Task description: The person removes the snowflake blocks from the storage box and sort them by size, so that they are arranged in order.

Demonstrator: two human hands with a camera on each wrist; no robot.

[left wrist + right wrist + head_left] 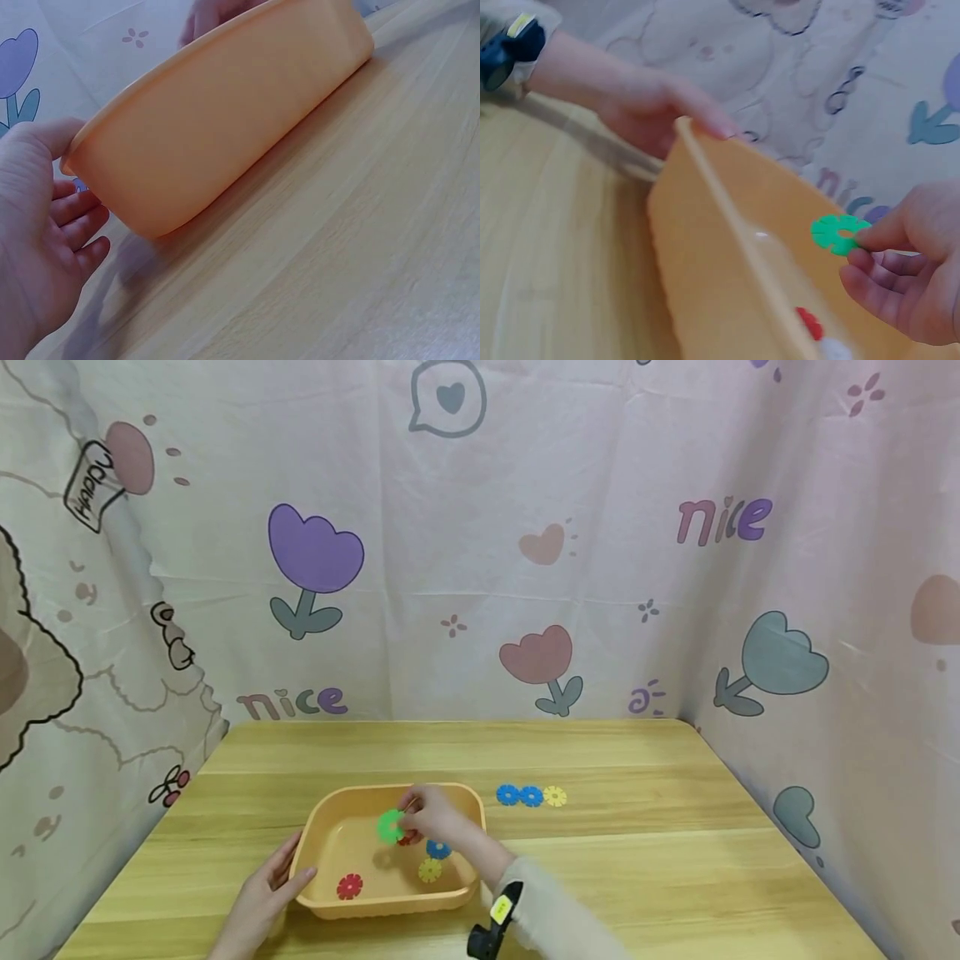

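- Your right hand (431,814) pinches the green disc (386,829) by its edge, up above the floor of the orange tub (397,907).
- That pinch takes in only a little of the rim, so the disc could twist or slip out if your fingers go loose. It would probably just drop into the tub.
- Your left hand (266,893) holds the tub at its left end, thumb on the rim. If you pull or push hard there, the tub might slide or tip.
- Your right arm reaches over the tub's right side, so a bump from it could shove the tub too.
- In the tub, a red disc (349,887) lies near left. A blue disc (438,850) and a yellow disc (430,870) lie on the right.
- Another red piece (408,839) is partly hidden by your fingers, so grabbing the wrong one is easy.
- Right of the tub, two blue discs (520,796) and one yellow disc sit in a row on the table (675,860). A careless sleeve might knock them.
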